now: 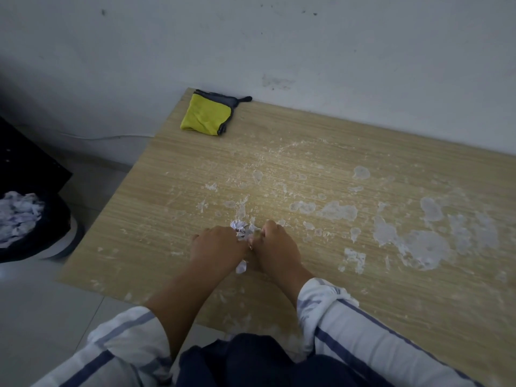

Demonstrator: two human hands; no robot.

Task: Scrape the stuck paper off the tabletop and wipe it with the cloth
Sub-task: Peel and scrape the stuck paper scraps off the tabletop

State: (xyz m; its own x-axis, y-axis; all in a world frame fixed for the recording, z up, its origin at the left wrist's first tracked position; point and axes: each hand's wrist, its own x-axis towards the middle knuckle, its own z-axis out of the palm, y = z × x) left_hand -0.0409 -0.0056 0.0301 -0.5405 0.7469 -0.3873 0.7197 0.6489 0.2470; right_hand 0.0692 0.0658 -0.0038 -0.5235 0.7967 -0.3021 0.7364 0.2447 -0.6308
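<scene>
thin, light and weak, by the look of the stuck paper (413, 244): likely flakes rather than lifts whole, so best caught at a raised edge. lies in pale patches right of centre, apart from both hands. crumpled scraps (240, 229) bunched mid-frame on the desk (167, 191). left hand (217, 244) curled around them. right hand (276, 244) curled and touching them, contents impossible to tell. cloth (205, 115), soft and folded, upper left, untouched.

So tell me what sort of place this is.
Likely a plain utility or office room: a wood-grain table against a scuffed white wall, tiled floor, a dark bin of crumpled paper beside it.
</scene>
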